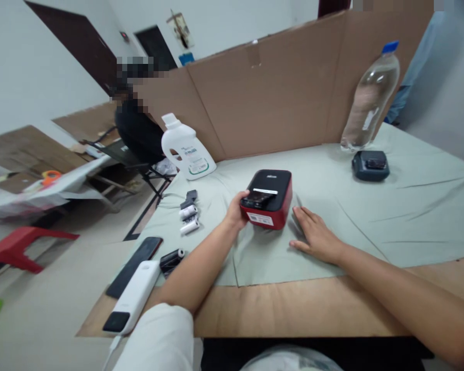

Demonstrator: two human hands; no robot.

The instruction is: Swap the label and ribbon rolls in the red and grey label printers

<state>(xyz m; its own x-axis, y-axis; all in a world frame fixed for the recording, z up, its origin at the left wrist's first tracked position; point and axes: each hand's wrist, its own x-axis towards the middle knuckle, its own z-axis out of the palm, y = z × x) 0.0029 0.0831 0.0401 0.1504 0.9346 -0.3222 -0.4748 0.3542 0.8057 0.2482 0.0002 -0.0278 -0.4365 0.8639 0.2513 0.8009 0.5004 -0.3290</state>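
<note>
Light: bright, even, diffuse, from above, as shadows sit tight under things. Shadows are soft: a faint one around the red-and-black glossy plastic box-shaped printer (pixel 268 198), another beside the right hand (pixel 315 234) on the pale green cloth (pixel 390 216) at the desk's middle. Weak sheen on the printer's black lid; small highlights on the clear plastic bottle with blue cap (pixel 371 98) near the far right corner. Wide-angle bend: brown cardboard screen (pixel 278 87) slants, bottle leans inward. Centre is sharp, edges softer. Mosaic block covers the head of a seated person in dark clothing (pixel 139 131).
</note>
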